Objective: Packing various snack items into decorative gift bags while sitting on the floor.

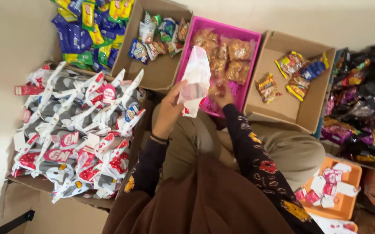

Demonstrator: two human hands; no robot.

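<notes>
Left hand (168, 110) closed on white gift bag (194, 80), held upright over near edge of pink plastic basket (239, 93). Right hand (223, 94) just right of bag, fingers curled around small snack packet (214, 92) above basket. Cardboard boxes flanking basket; stack of printed gift bags (77, 130) well left.

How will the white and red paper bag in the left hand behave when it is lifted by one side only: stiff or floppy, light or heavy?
The paper bag probably flops: it creases and bends above the left hand. It seems light, since a grip at its lower edge keeps it up. It may crumple easily; the bags piled in the cardboard box look thin and wrinkled.
</notes>
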